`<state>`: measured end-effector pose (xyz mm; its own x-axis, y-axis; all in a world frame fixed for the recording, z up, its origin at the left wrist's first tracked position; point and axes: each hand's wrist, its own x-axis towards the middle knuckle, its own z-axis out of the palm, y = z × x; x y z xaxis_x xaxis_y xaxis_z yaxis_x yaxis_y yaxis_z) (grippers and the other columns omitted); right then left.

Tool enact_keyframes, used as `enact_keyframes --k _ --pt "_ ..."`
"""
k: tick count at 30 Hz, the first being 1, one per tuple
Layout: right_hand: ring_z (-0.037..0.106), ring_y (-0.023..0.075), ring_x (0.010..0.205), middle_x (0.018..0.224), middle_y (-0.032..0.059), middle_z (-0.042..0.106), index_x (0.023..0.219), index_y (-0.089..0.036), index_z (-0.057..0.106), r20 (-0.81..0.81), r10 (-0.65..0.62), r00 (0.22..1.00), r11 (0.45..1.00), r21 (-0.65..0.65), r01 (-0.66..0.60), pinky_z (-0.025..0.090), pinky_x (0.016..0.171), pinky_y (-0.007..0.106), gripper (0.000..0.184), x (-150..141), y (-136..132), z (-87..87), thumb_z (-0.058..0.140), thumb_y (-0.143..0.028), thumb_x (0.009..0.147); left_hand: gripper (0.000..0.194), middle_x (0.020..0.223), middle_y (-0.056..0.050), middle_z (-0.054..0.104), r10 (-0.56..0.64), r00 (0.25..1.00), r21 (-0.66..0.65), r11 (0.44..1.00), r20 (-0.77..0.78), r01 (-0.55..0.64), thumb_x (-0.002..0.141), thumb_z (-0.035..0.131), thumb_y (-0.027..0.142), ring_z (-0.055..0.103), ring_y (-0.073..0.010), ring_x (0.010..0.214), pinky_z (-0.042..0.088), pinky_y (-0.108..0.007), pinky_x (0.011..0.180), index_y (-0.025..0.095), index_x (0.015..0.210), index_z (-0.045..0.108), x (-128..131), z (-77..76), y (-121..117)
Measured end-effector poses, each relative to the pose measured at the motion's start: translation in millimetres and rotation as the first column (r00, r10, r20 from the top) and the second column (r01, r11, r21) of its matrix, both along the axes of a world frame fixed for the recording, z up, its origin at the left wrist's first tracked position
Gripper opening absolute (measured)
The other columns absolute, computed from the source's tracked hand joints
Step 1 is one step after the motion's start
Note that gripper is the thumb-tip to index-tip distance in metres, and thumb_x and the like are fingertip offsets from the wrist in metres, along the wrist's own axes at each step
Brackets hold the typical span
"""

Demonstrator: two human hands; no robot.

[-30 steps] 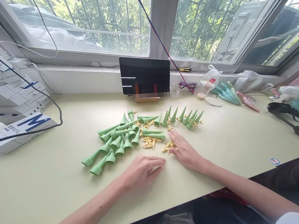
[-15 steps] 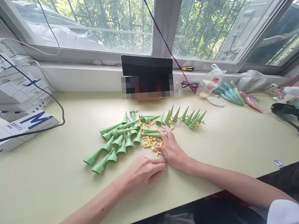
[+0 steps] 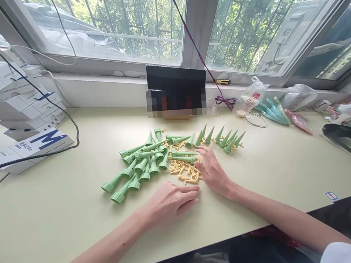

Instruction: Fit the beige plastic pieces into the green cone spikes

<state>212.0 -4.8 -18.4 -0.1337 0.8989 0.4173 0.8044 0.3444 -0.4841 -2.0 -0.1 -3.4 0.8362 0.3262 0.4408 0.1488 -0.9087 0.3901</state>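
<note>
My left hand (image 3: pixel 176 198) rests on the table in front of the pile, palm down, its fingers stretched out towards the right and nothing seen in them. Just beyond its fingertips lie many small yellow plastic pieces (image 3: pixel 182 172), some T-shaped. My right hand (image 3: pixel 213 171) is at the right edge of these pieces, fingers apart and slightly bent, its fingertips close to a lying green spike (image 3: pixel 182 159). Green hollow cone-shaped spikes (image 3: pixel 141 165) are heaped to the left. Several upright green spikes (image 3: pixel 229 141), some with yellow pieces at their bases, stand in a row behind my right hand.
A dark screen (image 3: pixel 176 77) on a stand is at the back by the window. White boxes (image 3: pixel 30 113) are stacked at left with a black cable (image 3: pixel 77 132) across. Plastic bags (image 3: pixel 251 96), a cutter (image 3: pixel 223 81) and a black strap (image 3: pixel 341 136) lie at right.
My right hand has moved a little to the right, off the yellow pieces, and more of them show. My left hand has hardly moved. The view has shifted slightly.
</note>
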Motion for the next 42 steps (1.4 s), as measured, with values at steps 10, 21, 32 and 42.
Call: enact_keyframes --k 10,21,32,42 --pt "0.037 0.0279 0.142 0.150 0.0155 0.045 0.146 -0.012 0.041 0.177 -0.013 0.984 0.998 -0.063 0.025 0.032 0.117 0.051 0.057 36 16 -7.6 0.027 -0.047 0.104 0.028 0.100 -0.008 0.075 0.018 1.000 -0.057 0.998 -0.002 -0.018 0.101 0.042 0.027 0.072 -0.0173 0.075 0.052 -0.025 0.064 0.023 0.109 0.068 0 -3.1 0" --pt "0.032 0.0276 0.146 0.156 0.0161 0.034 0.151 -0.014 0.035 0.197 0.039 0.980 0.986 -0.166 -0.006 0.029 0.118 0.052 0.059 35 6 -10.9 0.027 -0.048 0.103 0.029 0.096 -0.008 0.075 0.006 1.000 -0.079 0.997 -0.005 -0.007 0.102 0.040 0.026 0.072 -0.0171 0.075 0.050 -0.024 0.063 0.023 0.108 0.068 0 0.6 -1" --pt "0.024 0.0255 0.149 0.159 0.0144 0.029 0.153 -0.013 0.029 0.191 0.040 0.981 0.981 -0.193 -0.003 0.025 0.121 0.049 0.059 18 -10 0.3 0.028 -0.046 0.104 0.027 0.097 -0.008 0.076 -0.004 1.000 -0.105 0.995 -0.022 0.002 0.101 0.042 0.023 0.073 -0.0180 0.079 0.051 -0.024 0.065 0.023 0.108 0.068 0 3.5 -1" --pt "0.016 0.0241 0.151 0.160 0.0174 0.021 0.154 -0.005 0.024 0.180 -0.009 0.984 0.955 -0.290 0.062 0.017 0.123 0.048 0.064 12 0 -11.8 0.023 -0.045 0.104 0.026 0.102 -0.008 0.076 -0.017 1.000 -0.100 0.995 -0.012 0.016 0.100 0.043 0.022 0.074 -0.0181 0.084 0.052 -0.024 0.070 0.022 0.110 0.067 0 -1.3 0"
